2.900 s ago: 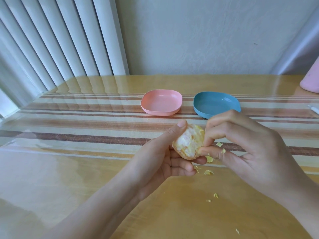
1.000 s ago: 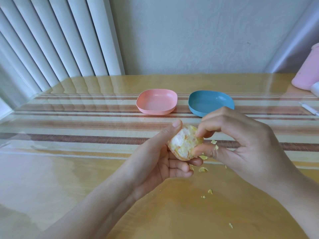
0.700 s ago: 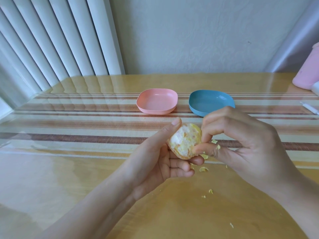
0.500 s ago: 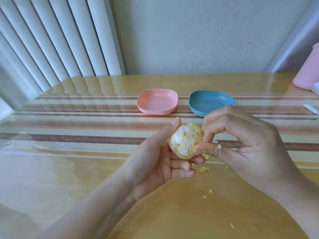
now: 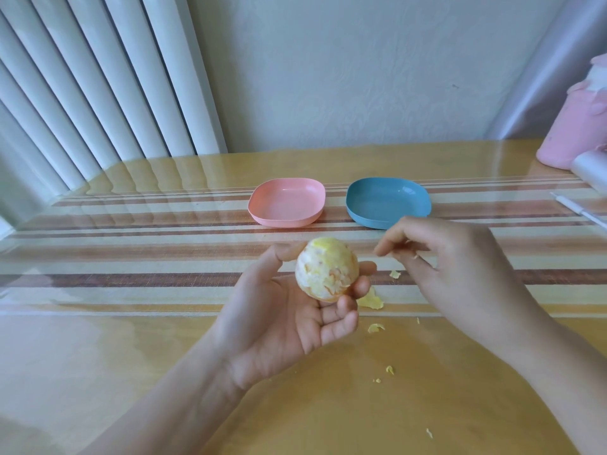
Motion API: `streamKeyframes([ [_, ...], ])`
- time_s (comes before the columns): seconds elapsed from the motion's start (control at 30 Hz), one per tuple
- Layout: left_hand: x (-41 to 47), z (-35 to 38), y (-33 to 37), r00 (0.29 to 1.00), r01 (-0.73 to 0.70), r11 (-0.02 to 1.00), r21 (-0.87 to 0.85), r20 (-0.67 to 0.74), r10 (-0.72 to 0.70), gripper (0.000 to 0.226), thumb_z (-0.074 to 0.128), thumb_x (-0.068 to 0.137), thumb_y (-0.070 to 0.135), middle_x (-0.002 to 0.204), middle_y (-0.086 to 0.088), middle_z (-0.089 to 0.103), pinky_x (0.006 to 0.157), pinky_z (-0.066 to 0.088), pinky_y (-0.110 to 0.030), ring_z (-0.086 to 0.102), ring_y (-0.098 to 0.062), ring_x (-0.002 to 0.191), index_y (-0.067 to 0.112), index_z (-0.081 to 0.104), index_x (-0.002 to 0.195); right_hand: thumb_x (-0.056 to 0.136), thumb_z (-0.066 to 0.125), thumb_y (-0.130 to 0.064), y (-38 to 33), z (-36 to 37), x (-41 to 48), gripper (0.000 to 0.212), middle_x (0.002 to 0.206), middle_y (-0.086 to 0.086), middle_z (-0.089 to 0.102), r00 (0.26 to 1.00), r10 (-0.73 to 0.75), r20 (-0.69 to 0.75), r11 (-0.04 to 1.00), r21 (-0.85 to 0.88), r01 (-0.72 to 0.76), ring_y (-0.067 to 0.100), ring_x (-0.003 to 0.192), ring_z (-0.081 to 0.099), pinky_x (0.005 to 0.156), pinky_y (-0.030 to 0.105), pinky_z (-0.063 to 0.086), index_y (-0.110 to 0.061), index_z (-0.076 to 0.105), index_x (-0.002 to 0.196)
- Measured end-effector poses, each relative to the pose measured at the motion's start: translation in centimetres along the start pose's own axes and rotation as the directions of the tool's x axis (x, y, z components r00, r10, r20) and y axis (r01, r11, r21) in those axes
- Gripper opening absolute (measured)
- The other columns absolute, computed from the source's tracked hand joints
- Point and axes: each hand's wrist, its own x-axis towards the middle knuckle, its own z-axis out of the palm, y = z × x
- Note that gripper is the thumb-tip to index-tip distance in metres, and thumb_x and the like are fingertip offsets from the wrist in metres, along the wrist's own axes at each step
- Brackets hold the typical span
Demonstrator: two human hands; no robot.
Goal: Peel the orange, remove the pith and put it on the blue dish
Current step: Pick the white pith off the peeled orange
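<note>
orange [image 5: 326,274]: pale yellow-white, orange patches showing through. blue dish [image 5: 387,201] and pink dish [image 5: 287,201], both plain. cloth [image 5: 131,257]: cream, brown and tan stripes. table [image 5: 328,405] honey-yellow. peel scraps [image 5: 371,302] yellow. blinds [image 5: 82,77] white. container [image 5: 571,133] pink.

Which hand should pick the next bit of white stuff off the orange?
The right hand, probably. The left hand is busy gripping the orange, which has white pith on it. The right hand is just beside the fruit, not touching it, with its fingertips drawn together to pick.
</note>
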Motion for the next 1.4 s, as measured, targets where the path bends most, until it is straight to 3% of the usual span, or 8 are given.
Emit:
streamKeyframes([
  [0.17,0.1,-0.4,0.1,0.998,-0.041,0.990,-0.138,-0.048,0.035,0.053,0.065,0.081,0.026,0.105,-0.024,0.064,0.079,0.055,-0.036,0.062,-0.024,0.074,-0.010,0.058,0.120,0.073,0.075,0.008,0.6,0.3,-0.1,0.027,0.077,-0.010,0.062,0.995,-0.034,0.098,0.991,-0.124,0.046,0.009,0.071,0.058,0.066,0.023,0.045,-0.019,0.070,0.078],
  [0.37,0.2,-0.6,-0.1,0.994,-0.076,0.978,-0.195,-0.089,0.059,0.048,0.074,0.075,0.021,0.116,-0.030,0.061,0.076,0.057,-0.037,0.063,-0.024,0.070,-0.010,0.063,0.110,0.064,0.087,-0.013,0.0,-0.6,0.1,0.022,0.056,-0.013,0.056,0.982,0.180,0.055,0.978,-0.116,-0.172,0.007,0.073,0.055,0.060,0.009,0.039,-0.021,0.067,0.062],
  [0.7,0.6,0.0,-0.3,0.940,-0.217,0.975,-0.039,-0.276,0.198,0.063,0.092,0.053,0.010,0.105,-0.027,0.063,0.080,0.059,-0.046,0.068,-0.037,0.089,-0.005,0.068,0.110,0.074,0.071,0.012,0.3,-0.3,0.0,0.034,0.073,-0.013,0.066,0.981,0.157,0.117,0.974,-0.180,-0.134,0.003,0.067,0.059,0.069,0.001,0.038,-0.021,0.074,0.078],
  [0.83,0.7,-0.2,-0.3,0.940,-0.239,0.970,0.038,-0.240,0.242,0.065,0.092,0.053,0.004,0.119,-0.029,0.061,0.079,0.059,-0.041,0.064,-0.040,0.108,-0.007,0.067,0.112,0.085,0.067,0.000,-0.1,-0.3,-0.1,0.028,0.085,-0.007,0.075,0.979,0.169,0.112,0.979,-0.137,-0.153,0.004,0.074,0.066,0.070,-0.002,0.039,-0.023,0.078,0.098],
  [1.0,0.8,-0.6,-0.3,0.924,-0.281,0.952,0.120,-0.233,0.302,0.068,0.091,0.055,0.005,0.122,-0.023,0.063,0.081,0.058,-0.035,0.062,-0.036,0.114,-0.004,0.065,0.117,0.074,0.078,-0.032,-0.3,-0.6,0.0,0.009,0.063,-0.001,0.071,0.991,0.132,0.016,0.988,-0.082,-0.130,0.008,0.052,0.058,0.072,-0.007,0.028,-0.023,0.079,0.073],
  [1.1,0.8,-0.8,-0.4,0.905,-0.307,0.940,0.148,-0.260,0.336,0.072,0.092,0.053,0.005,0.120,-0.023,0.065,0.081,0.058,-0.034,0.065,-0.035,0.110,-0.004,0.064,0.118,0.083,0.068,-0.035,-0.4,-0.3,-0.2,0.022,0.063,0.003,0.070,0.999,0.051,-0.014,0.994,-0.097,-0.052,0.020,0.061,0.064,0.079,0.012,0.043,-0.016,0.079,0.078],
  [1.23,0.8,-0.5,-0.7,0.862,-0.346,0.918,0.195,-0.320,0.393,0.076,0.087,0.058,0.000,0.113,-0.021,0.068,0.085,0.057,-0.035,0.069,-0.029,0.101,-0.005,0.055,0.126,0.079,0.069,-0.016,-1.3,0.2,-0.4,0.018,0.077,-0.008,0.075,0.992,-0.033,-0.120,0.999,-0.016,0.031,0.005,0.077,0.065,0.068,0.011,0.046,-0.016,0.078,0.095],
  [1.4,0.8,-0.1,-1.2,0.805,-0.365,0.885,0.290,-0.379,0.456,0.067,0.082,0.064,0.000,0.108,-0.021,0.070,0.088,0.056,-0.035,0.071,-0.027,0.092,0.003,0.055,0.125,0.077,0.072,-0.017,-2.1,0.9,-0.8,0.016,0.074,-0.005,0.074,0.977,-0.144,-0.155,0.989,0.016,0.148,0.008,0.062,0.066,0.056,0.026,0.049,-0.014,0.079,0.090],
])
